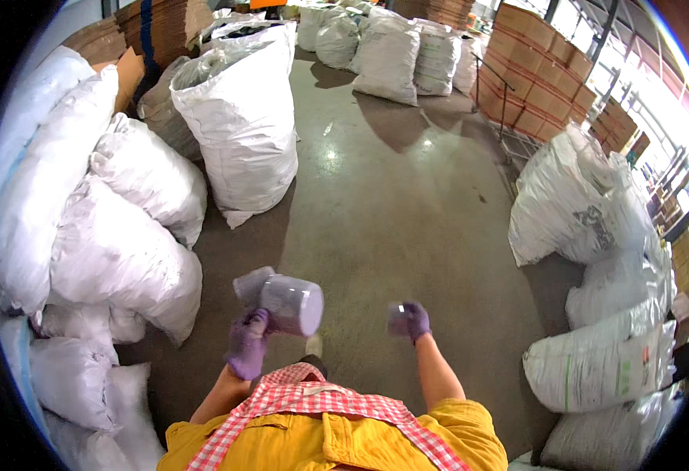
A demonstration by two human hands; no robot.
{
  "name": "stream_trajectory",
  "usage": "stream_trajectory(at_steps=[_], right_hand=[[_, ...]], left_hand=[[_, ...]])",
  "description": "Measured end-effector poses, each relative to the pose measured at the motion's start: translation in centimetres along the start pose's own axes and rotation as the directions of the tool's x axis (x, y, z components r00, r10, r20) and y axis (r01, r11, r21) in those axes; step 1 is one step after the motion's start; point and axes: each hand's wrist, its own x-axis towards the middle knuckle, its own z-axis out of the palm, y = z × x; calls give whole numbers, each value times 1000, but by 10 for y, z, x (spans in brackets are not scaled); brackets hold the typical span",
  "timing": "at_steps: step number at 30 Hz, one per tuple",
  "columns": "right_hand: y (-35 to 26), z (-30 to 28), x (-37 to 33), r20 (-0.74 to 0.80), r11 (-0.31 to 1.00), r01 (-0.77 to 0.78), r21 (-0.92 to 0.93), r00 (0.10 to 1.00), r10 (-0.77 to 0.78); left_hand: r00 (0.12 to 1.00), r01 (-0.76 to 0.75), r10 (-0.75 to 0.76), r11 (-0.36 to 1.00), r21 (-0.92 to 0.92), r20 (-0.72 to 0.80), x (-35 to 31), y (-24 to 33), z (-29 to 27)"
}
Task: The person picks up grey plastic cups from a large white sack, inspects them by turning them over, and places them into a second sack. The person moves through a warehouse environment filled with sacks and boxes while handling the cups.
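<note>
My left hand [247, 347], in a purple glove, is closed on a clear plastic container [294, 304] with a rounded, jar-like shape. A second clear plastic piece [251, 284] sits against its far left side; whether the two are joined I cannot tell. Out to the right, my right hand [417, 321], also gloved in purple, is closed around a smaller see-through plastic piece [398, 319], blurred, perhaps a cup. Both hands are held apart in front of me, above the floor.
White stuffed sacks [124, 243] are piled along the left. A tall open white sack [238, 129] stands ahead of them. More sacks [387, 59] stand at the far end. Stacked cardboard boxes [529, 71] rest near a metal trolley [509, 141]. Bulging bags [599, 365] line the right side of the grey floor [391, 212].
</note>
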Motion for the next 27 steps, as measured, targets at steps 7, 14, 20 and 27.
stream_trajectory(at_steps=[7, 14, 20, 27], right_hand=[[-80, 95, 189, 341, 975, 187, -119, 930, -136], [-54, -44, 230, -556, 900, -435, 22, 743, 372], [-35, -81, 367, -561, -158, -558, -815, 692, 454], [-127, 106, 717, -394, 777, -601, -188, 771, 501]], left_hand=[[987, -161, 161, 980, 115, 13, 230, -3, 25], [976, 214, -192, 940, -265, 106, 446, 77, 135], [959, -272, 233, 914, 302, 160, 653, 85, 166], [869, -462, 462, 626, 628, 178, 917, 140, 202]])
